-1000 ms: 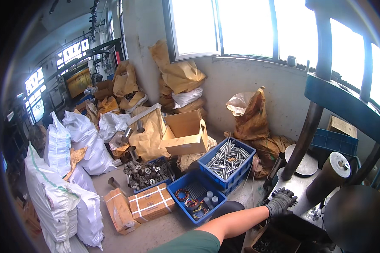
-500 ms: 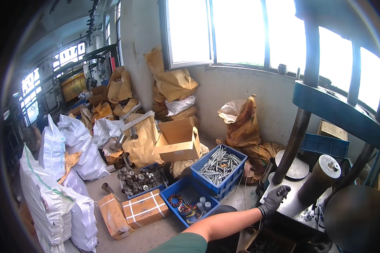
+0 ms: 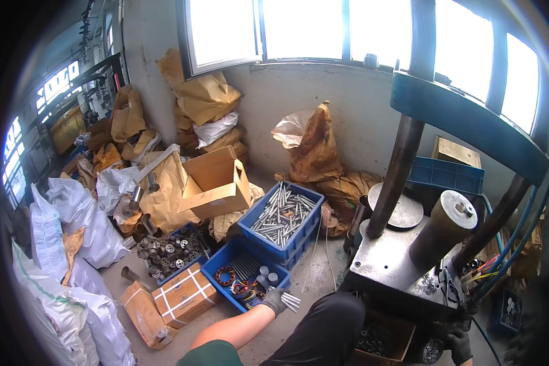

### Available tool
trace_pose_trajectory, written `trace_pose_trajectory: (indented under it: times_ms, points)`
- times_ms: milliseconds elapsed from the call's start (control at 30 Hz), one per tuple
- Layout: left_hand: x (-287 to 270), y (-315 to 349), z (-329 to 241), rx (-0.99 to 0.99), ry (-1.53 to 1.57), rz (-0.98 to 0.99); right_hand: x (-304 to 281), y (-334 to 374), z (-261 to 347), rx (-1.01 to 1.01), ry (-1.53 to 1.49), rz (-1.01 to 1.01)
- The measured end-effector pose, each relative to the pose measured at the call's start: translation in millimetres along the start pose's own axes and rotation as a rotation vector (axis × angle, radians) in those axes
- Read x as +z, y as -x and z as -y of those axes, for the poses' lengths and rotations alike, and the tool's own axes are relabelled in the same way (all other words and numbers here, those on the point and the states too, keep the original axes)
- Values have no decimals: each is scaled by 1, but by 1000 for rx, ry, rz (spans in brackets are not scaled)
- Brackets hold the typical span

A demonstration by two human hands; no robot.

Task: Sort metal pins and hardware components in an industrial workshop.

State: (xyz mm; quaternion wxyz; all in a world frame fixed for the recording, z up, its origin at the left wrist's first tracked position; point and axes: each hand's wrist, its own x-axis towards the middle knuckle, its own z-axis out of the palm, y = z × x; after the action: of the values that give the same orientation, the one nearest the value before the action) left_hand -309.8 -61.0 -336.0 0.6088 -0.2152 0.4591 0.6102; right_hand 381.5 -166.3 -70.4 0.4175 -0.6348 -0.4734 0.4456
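The rods (image 3: 291, 301) are glossy metal, the crate (image 3: 305, 235) plastic, the open carton (image 3: 211, 206) matt cardboard.

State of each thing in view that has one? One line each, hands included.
Left hand: gloved, closed on metal rods
Metal rods: gripped in a bunch
Right hand: gloved, low by the press; grip unclear
Cardboard box: open
Strapped carton: closed
Upper blue crate: open-topped, full of rods
Blue bin: open-topped, holding mixed parts
Leftmost window sash: swung open
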Motion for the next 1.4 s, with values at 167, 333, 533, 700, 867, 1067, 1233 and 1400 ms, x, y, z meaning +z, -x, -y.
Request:
trace_pose_trajectory:
  times_ms: [167, 333, 533, 700, 867, 1067, 1233, 1400]
  points:
    - [-19, -3, -11, -38, 8, 18, 6, 0, 9, 123, 30, 68]
    - [80, -8, -103, 303, 306, 138, 13, -7, 7, 168, -1, 44]
    - [180, 24, -162, 216, 147, 105, 5, -1, 11, 189, 37, 40]
    - [161, 21, -58, 188, -107, 262, 1, 3, 6, 169, 70, 47]
    - [126, 37, 26, 19, -377, 473, -9, 19, 23, 188, 164, 107]
    - [231, 156, 43, 754, -739, 937, -55, 26, -28, -57, 283, -164]
    - [310, 255, 90, 781, -610, 1138, -47, 109, -67, -12, 84, -470]
    - [336, 247, 148, 956, -1048, 1270, -21, 240, -90, -37, 354, -706]
